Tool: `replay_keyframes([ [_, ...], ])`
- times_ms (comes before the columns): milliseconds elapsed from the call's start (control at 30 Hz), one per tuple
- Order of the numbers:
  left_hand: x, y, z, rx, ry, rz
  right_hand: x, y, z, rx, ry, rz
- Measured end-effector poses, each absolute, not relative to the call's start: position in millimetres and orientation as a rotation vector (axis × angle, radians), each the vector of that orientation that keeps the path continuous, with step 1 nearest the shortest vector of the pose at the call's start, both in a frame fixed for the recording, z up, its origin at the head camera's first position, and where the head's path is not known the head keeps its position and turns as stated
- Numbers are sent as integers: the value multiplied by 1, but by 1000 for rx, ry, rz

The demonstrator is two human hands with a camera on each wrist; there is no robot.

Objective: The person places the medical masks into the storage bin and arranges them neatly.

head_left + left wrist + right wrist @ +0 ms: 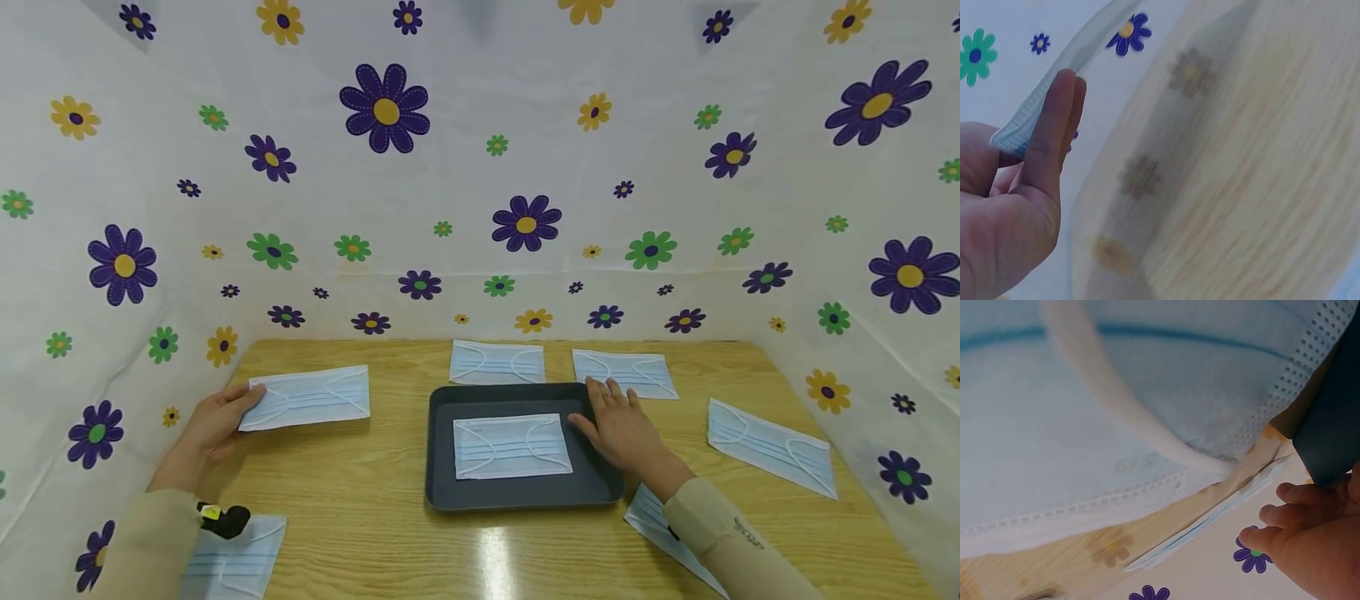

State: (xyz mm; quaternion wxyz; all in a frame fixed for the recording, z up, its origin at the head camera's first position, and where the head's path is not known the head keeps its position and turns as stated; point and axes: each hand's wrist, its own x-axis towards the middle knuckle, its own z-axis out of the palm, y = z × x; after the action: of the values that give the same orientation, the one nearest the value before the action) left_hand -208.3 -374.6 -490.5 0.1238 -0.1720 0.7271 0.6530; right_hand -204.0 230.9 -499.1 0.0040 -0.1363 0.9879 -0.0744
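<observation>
My left hand (213,425) pinches one end of a light-blue face mask (315,398) between thumb and fingers, and the mask slants up off the table in the left wrist view. A dark grey tray (525,496) stands mid-table with another mask (510,447) lying flat in it. Across the tray's right rim lies my right hand (626,429), its fingers extended and thumb toward the tray's inside. Its fingertips are close to a mask (637,375) behind the tray. In the right wrist view the fingers (1300,515) show beside the tray's dark wall (1332,419).
More masks lie around the tray: one behind it (497,363), one at the right (772,446), one partly under the right forearm (663,529) and one by the left forearm (240,558). A flower-print cloth (465,192) encloses the wooden table (360,533) at back and sides.
</observation>
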Motion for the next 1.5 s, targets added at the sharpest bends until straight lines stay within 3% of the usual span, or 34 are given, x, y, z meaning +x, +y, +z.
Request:
replay_keyframes([
  [733, -187, -303, -482, -510, 2088, 2014, -204, 232, -502, -434, 3094, -221],
  [1500, -177, -197, -482, -427, 2043, 2149, -202, 231, -498, -402, 3083, -254],
])
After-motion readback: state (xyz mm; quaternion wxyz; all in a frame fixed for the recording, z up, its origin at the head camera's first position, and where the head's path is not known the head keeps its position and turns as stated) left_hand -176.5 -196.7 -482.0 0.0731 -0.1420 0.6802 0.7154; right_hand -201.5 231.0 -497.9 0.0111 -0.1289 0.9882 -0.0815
